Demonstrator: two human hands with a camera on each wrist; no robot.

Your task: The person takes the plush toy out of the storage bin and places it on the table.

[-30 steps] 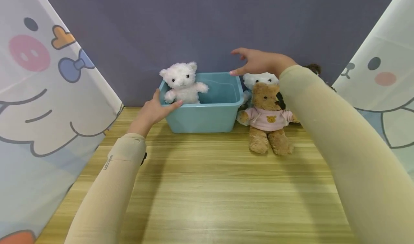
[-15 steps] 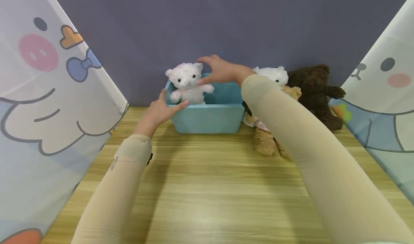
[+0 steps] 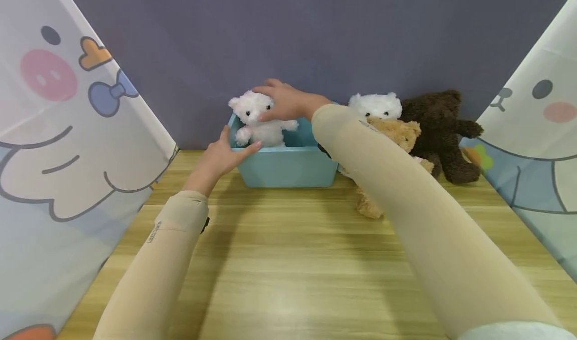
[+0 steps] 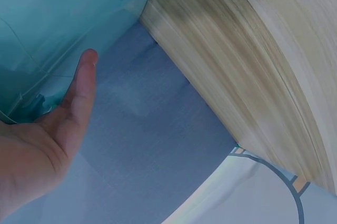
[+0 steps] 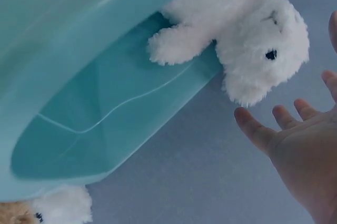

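A fluffy white plush toy (image 3: 249,108) stands upright at the left end of a light blue plastic bin (image 3: 288,167), its head and arms above the rim. My left hand (image 3: 218,157) rests on the bin's left front corner, thumb at the front rim. In the left wrist view, a straight finger (image 4: 83,84) extends beside the blue wall. My right hand (image 3: 290,102) reaches over the bin and overlaps the toy's head in the head view. Seen from the right wrist, that hand (image 5: 300,145) has spread fingers, with a fingertip right by the toy's ear.
Right of the bin sit a light brown teddy bear (image 3: 398,132), partly behind my right sleeve, another white plush (image 3: 376,104) and a dark brown bear (image 3: 437,129). All stand on a wooden table (image 3: 266,255) against a grey cloth backdrop (image 3: 315,34). Cartoon-printed curtains flank both sides.
My right hand has moved left from above the right-hand bears to the white plush toy's head. The left hand has stayed at the bin's corner.
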